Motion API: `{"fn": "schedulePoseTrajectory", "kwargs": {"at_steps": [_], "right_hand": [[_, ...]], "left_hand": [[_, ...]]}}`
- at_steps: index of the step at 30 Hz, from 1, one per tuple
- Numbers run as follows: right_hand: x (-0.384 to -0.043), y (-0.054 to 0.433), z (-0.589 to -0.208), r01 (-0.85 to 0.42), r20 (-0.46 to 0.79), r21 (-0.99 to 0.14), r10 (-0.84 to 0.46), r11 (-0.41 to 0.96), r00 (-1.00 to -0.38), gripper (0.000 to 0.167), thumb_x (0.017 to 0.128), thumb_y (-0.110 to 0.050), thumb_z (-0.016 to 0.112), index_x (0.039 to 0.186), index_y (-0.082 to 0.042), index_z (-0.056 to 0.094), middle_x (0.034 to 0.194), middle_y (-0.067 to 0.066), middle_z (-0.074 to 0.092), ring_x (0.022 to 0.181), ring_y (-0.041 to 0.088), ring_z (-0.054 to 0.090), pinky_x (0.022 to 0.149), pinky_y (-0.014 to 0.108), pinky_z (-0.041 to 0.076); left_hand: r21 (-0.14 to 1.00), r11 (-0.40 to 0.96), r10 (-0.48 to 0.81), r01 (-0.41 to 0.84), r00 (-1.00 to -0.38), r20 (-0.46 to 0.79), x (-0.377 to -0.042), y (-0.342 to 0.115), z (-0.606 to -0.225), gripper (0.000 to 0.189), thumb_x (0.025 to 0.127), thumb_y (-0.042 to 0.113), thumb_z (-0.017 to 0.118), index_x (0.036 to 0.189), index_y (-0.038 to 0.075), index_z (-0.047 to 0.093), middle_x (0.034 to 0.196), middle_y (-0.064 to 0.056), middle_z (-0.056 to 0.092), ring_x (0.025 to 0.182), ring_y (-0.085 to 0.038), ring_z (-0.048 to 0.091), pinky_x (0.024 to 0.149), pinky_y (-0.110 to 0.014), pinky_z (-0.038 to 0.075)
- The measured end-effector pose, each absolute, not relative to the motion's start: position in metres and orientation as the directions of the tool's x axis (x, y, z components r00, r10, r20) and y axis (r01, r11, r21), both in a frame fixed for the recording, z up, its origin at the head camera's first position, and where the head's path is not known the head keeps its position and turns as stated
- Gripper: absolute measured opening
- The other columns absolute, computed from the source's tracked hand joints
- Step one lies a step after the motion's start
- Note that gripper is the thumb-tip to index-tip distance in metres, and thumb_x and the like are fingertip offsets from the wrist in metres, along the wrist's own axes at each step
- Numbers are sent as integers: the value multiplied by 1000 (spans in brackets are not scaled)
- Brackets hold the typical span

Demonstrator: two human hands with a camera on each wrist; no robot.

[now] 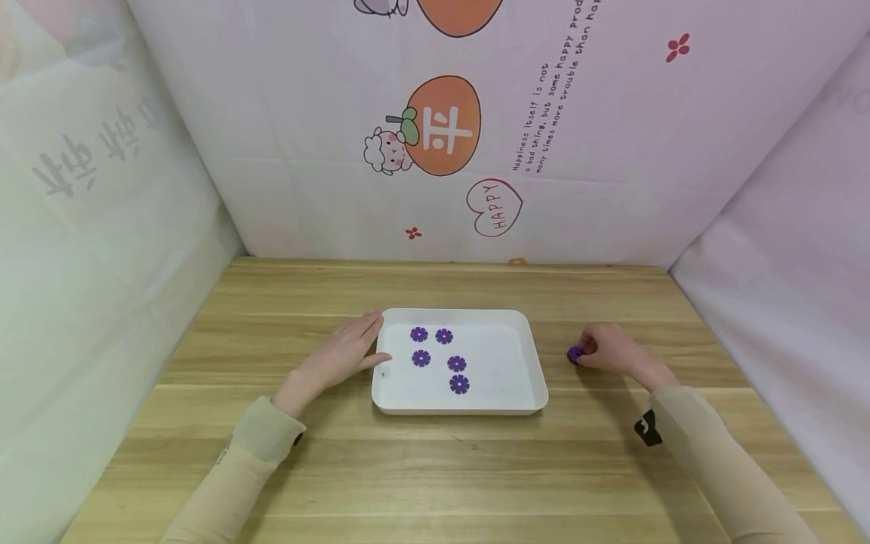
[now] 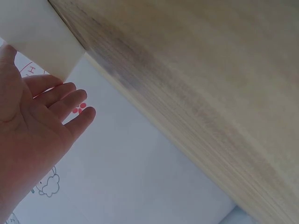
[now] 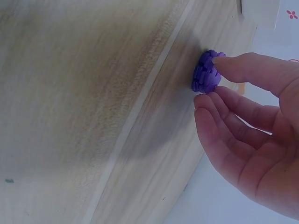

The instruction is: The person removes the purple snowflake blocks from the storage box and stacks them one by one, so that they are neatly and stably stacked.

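Tabletop [image 1: 469, 476]: purple stack [image 3: 204, 74] in right hand [image 1: 612, 350]

The right hand [image 1: 612, 349] partly masks a stack of notched purple discs [image 3: 204, 74], their number unclear; the right wrist view crops that hand at its right edge. The left hand [image 1: 347, 353] hides part of the white tray [image 1: 458, 412] on its left side. The left sleeve [image 1: 234, 468] and right sleeve [image 1: 720, 453] run off the head view's bottom edge; a dark speck [image 1: 384, 375] in the tray is too tiny to identify.
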State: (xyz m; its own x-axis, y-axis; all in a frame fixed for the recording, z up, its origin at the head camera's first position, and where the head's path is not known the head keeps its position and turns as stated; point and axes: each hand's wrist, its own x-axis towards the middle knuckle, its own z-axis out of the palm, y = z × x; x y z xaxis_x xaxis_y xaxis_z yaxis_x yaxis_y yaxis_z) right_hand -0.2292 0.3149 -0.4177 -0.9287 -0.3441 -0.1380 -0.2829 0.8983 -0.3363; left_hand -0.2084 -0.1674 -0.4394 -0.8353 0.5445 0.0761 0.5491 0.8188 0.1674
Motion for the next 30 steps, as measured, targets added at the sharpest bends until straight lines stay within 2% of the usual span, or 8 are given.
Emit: {"fn": "schedulePoseTrajectory", "kwargs": {"at_steps": [30], "right_hand": [[-230, 314, -417, -282, -144, -320, -341, 905, -929, 22, 84, -11, 76, 93, 6, 66, 85, 15, 69, 78, 21, 63, 70, 38, 57]], "left_hand": [[165, 817, 546, 552, -833, 84, -208, -168, -439, 76, 100, 46, 53, 150, -8, 33, 157, -25, 35, 147, -39, 36, 122, -53, 33]]}}
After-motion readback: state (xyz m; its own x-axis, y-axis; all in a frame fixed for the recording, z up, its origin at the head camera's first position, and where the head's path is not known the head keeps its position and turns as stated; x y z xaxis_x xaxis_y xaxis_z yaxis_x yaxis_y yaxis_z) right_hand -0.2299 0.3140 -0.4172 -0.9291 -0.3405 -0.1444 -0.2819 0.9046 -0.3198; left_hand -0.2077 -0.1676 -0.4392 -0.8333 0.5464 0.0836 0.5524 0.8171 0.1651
